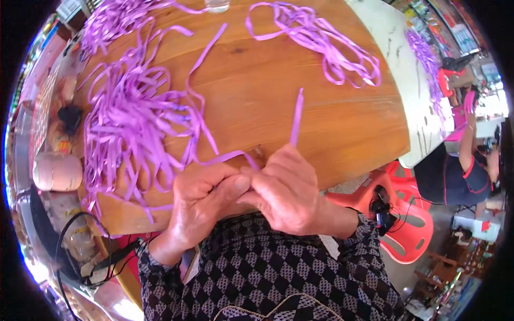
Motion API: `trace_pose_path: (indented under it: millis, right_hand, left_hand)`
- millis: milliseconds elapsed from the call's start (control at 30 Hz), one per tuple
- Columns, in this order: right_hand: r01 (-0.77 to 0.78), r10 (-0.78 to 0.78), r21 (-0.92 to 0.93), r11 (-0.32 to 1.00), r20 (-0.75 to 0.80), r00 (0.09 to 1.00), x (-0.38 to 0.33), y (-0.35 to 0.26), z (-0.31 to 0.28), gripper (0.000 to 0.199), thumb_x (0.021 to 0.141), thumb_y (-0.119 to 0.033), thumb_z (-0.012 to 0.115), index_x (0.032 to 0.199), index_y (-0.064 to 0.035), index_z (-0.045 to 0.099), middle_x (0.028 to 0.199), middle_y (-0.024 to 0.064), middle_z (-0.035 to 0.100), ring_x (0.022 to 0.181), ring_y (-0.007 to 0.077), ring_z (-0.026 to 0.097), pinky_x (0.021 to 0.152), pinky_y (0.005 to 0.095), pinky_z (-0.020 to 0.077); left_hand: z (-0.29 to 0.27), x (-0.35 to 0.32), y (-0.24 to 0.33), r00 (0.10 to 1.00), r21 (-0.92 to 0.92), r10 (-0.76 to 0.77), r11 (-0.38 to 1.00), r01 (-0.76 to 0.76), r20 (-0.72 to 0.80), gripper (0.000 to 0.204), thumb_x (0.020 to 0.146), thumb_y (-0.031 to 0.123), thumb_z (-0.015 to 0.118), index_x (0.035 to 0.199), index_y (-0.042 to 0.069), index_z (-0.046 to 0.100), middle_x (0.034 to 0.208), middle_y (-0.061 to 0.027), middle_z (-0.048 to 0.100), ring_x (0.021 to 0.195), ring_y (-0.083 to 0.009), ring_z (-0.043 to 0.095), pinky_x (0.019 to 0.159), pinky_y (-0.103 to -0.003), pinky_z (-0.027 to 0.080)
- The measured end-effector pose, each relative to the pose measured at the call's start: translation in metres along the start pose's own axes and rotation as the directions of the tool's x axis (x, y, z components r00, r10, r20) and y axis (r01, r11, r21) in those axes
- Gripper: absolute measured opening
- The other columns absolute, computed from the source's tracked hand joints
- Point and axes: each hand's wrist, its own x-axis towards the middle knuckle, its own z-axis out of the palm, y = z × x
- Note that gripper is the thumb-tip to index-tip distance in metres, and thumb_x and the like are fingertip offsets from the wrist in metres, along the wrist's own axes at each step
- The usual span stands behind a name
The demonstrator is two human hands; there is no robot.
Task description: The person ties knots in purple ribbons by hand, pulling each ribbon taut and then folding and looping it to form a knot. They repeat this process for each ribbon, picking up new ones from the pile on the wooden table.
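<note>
L hand [206,190] & R hand [289,187] pinch purple ribbon [296,120], prob. for close control, tho tips part-hidden, w/ 1 big ribbon pile [131,109] left of grip, in easy reach.

One left hand [206,195] and one right hand [286,190], two in all. At least three bunches of purple ribbon [126,115], too tangled to count singly. One wooden table [241,91], one white table [383,32]. One glass [217,5]. One jar [58,172]. At least two red chairs [356,197]. One other person [452,179] nearby.
</note>
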Motion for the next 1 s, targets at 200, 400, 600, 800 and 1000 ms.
trace_pose_path:
  millis: [200, 400, 600, 800, 1000]
  right_hand:
    - [-0.427, 0.427, 0.084, 0.900, 0.026, 0.904, -0.022, 0.036, -0.062, 0.013, 0.073, 0.002, 0.059, 0.085, 0.0013, 0.062, 0.066, 0.0068, 0.056, 0.055, 0.0135, 0.052, 0.049, 0.0257, 0.0401]
    - [-0.714, 0.730, 0.169, 0.680, -0.248, 0.636, -0.055, 0.092, -0.152, 0.012, 0.077, 0.003, 0.056, 0.085, 0.0010, 0.064, 0.070, 0.0015, 0.059, 0.060, 0.0082, 0.054, 0.057, 0.0199, 0.0426]
    - [-0.774, 0.703, -0.051, 0.631, -0.385, 0.598, -0.086, 0.122, -0.207, 0.010, 0.079, -0.003, 0.057, 0.086, 0.0004, 0.064, 0.067, 0.0003, 0.057, 0.062, 0.0076, 0.052, 0.061, 0.0204, 0.0405]
    - [-0.771, 0.667, 0.037, 0.636, -0.528, 0.526, -0.095, 0.121, -0.194, 0.013, 0.082, -0.007, 0.058, 0.090, 0.0019, 0.063, 0.071, 0.0028, 0.059, 0.063, 0.0083, 0.052, 0.062, 0.0212, 0.0405]
    - [-0.508, 0.787, 0.601, 0.617, -0.480, 0.388, -0.087, 0.120, -0.174, 0.017, 0.085, -0.009, 0.056, 0.097, 0.0028, 0.057, 0.078, 0.0049, 0.058, 0.065, 0.0119, 0.052, 0.059, 0.0240, 0.0408]
  left_hand:
    - [-0.039, -0.011, -0.007, 0.936, -0.064, -0.181, 0.983, 0.170, -0.303, 0.018, 0.086, 0.017, 0.055, 0.071, 0.007, 0.055, 0.053, 0.0030, 0.045, 0.046, -0.0030, 0.040, 0.042, -0.019, 0.030]
    - [-0.117, -0.012, -0.014, 0.900, -0.145, 0.030, 0.984, -0.103, -0.434, 0.027, 0.087, 0.023, 0.053, 0.064, 0.008, 0.049, 0.053, -0.0007, 0.046, 0.045, -0.0076, 0.040, 0.042, -0.020, 0.027]
    - [-0.194, -0.030, -0.031, 0.851, -0.439, -0.019, 0.863, -0.251, -0.525, 0.020, 0.091, 0.020, 0.046, 0.075, 0.008, 0.047, 0.060, -0.0034, 0.049, 0.053, -0.0138, 0.044, 0.061, -0.028, 0.040]
    - [-0.199, -0.027, -0.046, 0.834, -0.574, -0.080, 0.760, -0.303, -0.546, 0.015, 0.090, 0.016, 0.047, 0.080, 0.006, 0.050, 0.073, -0.0076, 0.055, 0.070, -0.0190, 0.052, 0.077, -0.038, 0.041]
    - [-0.215, -0.026, -0.037, 0.878, -0.882, -0.193, 0.285, -0.376, -0.437, 0.017, 0.088, 0.010, 0.046, 0.073, 0.004, 0.047, 0.078, -0.0101, 0.056, 0.079, -0.0223, 0.054, 0.081, -0.040, 0.040]
